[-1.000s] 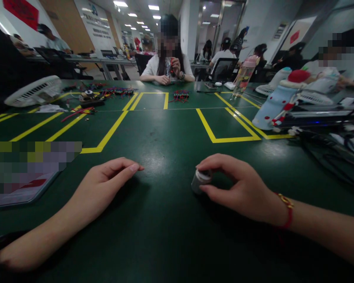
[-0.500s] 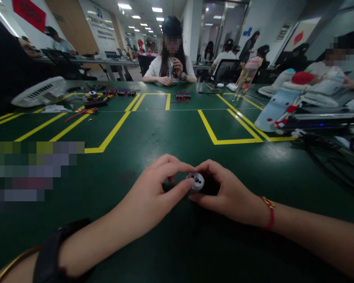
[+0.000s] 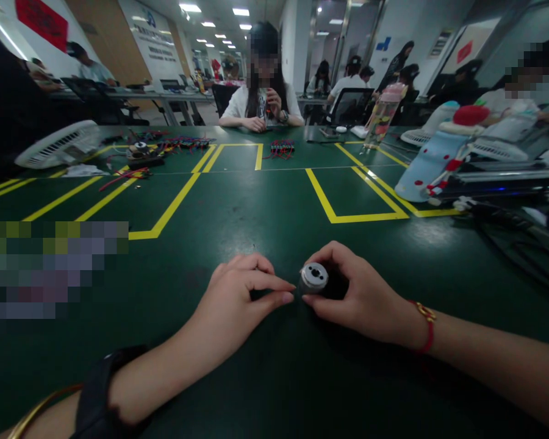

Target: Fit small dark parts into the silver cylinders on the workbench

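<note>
I see my right hand (image 3: 357, 292) curled around a small silver cylinder (image 3: 313, 278), thumb below and fingers arched over it, so it is gripping the piece just above the green table (image 3: 274, 378). The cylinder's round end face, with a dark hole in its middle, tilts up toward me. My left hand (image 3: 242, 292) sits just left of it, fingers folded in, with the index finger and thumb stretched out until their tips reach the cylinder's left side; whether they pinch anything between them I cannot tell. A red cord bracelet (image 3: 427, 329) circles my right wrist, and a black band (image 3: 98, 396) my left.

Beyond my hands, yellow tape lines (image 3: 174, 201) mark boxes on the table. Far ahead of my left hand lie a white fan (image 3: 57, 143) and a tangle of red wires (image 3: 123, 177). Across the table a person (image 3: 260, 91) sits with hands raised. Ahead of my right hand, well apart, stands a bottle (image 3: 382, 116).
</note>
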Demonstrator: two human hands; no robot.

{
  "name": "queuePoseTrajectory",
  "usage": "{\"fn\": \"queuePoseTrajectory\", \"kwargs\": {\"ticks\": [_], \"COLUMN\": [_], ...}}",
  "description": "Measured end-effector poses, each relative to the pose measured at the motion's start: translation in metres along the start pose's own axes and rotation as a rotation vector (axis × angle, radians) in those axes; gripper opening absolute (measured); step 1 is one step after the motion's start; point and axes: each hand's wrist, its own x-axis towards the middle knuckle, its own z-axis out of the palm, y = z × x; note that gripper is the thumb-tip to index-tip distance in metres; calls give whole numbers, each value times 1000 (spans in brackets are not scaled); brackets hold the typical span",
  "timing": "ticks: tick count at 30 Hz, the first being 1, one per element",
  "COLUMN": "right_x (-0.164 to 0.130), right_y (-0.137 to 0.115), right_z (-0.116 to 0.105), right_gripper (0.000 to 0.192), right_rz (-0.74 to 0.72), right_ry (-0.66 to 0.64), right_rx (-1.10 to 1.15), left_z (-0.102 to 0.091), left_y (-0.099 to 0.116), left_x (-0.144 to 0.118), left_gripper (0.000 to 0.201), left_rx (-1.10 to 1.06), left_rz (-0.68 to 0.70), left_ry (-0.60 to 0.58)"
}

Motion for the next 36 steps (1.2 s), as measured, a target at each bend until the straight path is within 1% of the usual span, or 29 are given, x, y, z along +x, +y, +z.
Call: {"fn": "queuePoseTrajectory", "kwargs": {"ticks": [3,5,8,10,11,13,16,17,19,21,23,24,25,27,28,29,30,31,32,33,34,35,36], "right_x": [0,0,1,1,0,-4,-17,-23,-33,-41,-44,-44,-43,-38,-35,-31,-28,-24,-20,-16,-12,-7,-2], "right_y": [0,0,-2,-1,2,12,41,54,79,99,110,110,107,91,79,66,52,38,25,13,3,-4,-9], "right_z": [2,4,-1,-13,-23,-50,-101,-118,-149,-170,-178,-176,-171,-148,-132,-114,-94,-74,-54,-36,-21,-9,0], "right_gripper": [35,35,35,36,39,45,52,52,49,49,55,60,65,71,70,66,61,56,54,54,54,51,44], "right_rz": [-2,-2,1,28,57,161,342,384,436,494,526,503,447,230,108,9,-71,-95,-98,-102,-107,-117,-130], "right_ry": [4,1,27,96,154,294,534,606,718,747,731,729,738,753,709,613,489,313,153,40,-43,-91,-116], "right_rx": [-11,-15,-11,-38,-62,-153,-396,-477,-575,-620,-680,-744,-830,-992,-1026,-1008,-942,-845,-743,-661,-595,-549,-521], "left_z": [6,5,-8,-21,-29,-44,-57,-59,-59,-57,-57,-57,-57,-57,-57,-57,-57,-57,-57,-57,-57,-57,-57], "left_y": [-2,0,3,1,-3,-16,-44,-52,-63,-67,-65,-63,-62,-60,-60,-61,-61,-62,-62,-62,-62,-62,-62], "left_x": [2,3,2,-2,-6,-15,-29,-33,-37,-37,-36,-35,-34,-34,-34,-34,-35,-35,-36,-36,-36,-37,-37], "left_gripper": [10,12,21,25,27,31,37,38,37,37,39,40,41,42,42,42,42,42,41,41,40,40,40], "left_rx": [88,76,-31,-96,-111,-127,-218,-273,-381,-394,-333,-300,-281,-261,-250,-240,-232,-225,-218,-212,-205,-196,-189], "left_rz": [24,7,-54,-118,-161,-278,-482,-512,-515,-511,-526,-534,-535,-529,-525,-520,-515,-512,-507,-500,-496,-493,-491], "left_ry": [-48,-59,-42,21,64,156,239,270,304,297,269,264,259,261,260,255,252,248,244,239,233,227,221]}}
